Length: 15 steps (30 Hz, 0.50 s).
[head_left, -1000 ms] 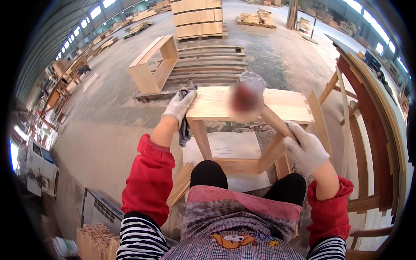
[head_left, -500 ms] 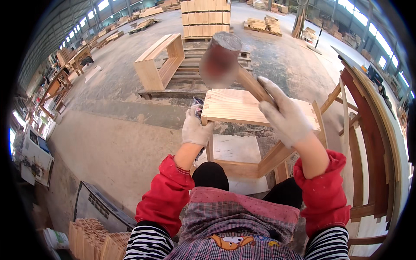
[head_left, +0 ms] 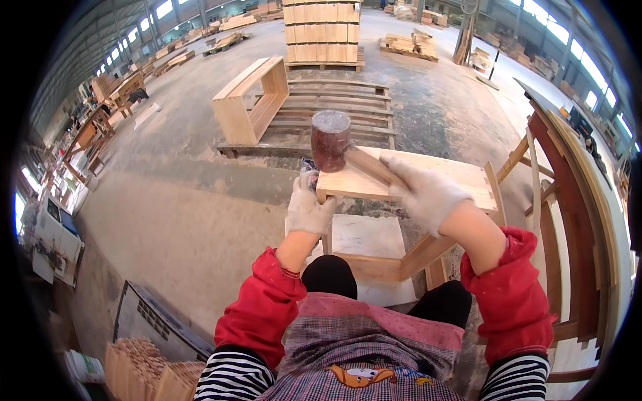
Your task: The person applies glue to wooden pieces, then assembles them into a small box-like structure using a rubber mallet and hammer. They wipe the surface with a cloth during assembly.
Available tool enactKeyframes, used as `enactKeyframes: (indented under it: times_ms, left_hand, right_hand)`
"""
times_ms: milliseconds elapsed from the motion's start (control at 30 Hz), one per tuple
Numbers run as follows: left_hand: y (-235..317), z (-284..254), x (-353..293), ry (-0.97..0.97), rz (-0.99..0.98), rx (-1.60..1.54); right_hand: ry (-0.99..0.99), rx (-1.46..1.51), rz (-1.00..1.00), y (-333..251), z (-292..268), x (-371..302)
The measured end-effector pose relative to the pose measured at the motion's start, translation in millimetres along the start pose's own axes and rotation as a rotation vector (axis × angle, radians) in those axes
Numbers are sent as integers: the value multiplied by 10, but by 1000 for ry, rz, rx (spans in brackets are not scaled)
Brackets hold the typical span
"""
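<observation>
A light pine box frame (head_left: 438, 172) with finger-jointed corners stands in front of my knees, its top board running left to right. Wrapped round the wooden handle of a mallet (head_left: 330, 146), my gloved right hand (head_left: 428, 195) is over the middle of that board. The mallet's dark reddish, cylindrical head is at the board's left end; whether it touches the wood I cannot tell. At that same corner my gloved left hand (head_left: 307, 208) holds the frame, with its fingertips partly hidden. A bit of dark patterned cloth (head_left: 307, 164) shows beside it.
A second box frame (head_left: 231, 120) rests on a wooden pallet (head_left: 364, 100) ahead. Behind it rises a stack of boards (head_left: 322, 33). A tall brown wooden structure (head_left: 575, 180) stands close on my right. Jointed wood pieces (head_left: 134, 371) are piled at lower left.
The mallet head has swung down from above the board to its left end, and my right hand has dropped with it. My left hand stays at the frame's corner.
</observation>
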<state>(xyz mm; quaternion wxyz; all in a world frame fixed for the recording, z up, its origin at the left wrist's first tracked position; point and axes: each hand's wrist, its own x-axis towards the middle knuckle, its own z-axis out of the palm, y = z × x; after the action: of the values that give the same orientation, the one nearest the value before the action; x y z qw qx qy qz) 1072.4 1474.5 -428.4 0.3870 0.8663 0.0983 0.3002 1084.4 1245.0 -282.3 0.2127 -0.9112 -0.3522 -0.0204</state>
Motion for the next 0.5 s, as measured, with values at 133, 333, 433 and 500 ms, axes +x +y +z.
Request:
enactKeyframes:
  times_ms: [133,333,433,500]
  left_hand:
    - [0,-78,-17,-3,-27,3]
    - [-117,135,4,-26,-38,-89]
    - [-307,251,58,-111,-5,-549]
    - [-230,216,11,-81,-58,-579]
  right_hand:
    - [0,-26,-59,-20,-184,-9]
    - [50,186,21,-70,-85,-311]
    - [-77,91,60,41,-151,-284]
    - [-38,26,58,86,-288,-372]
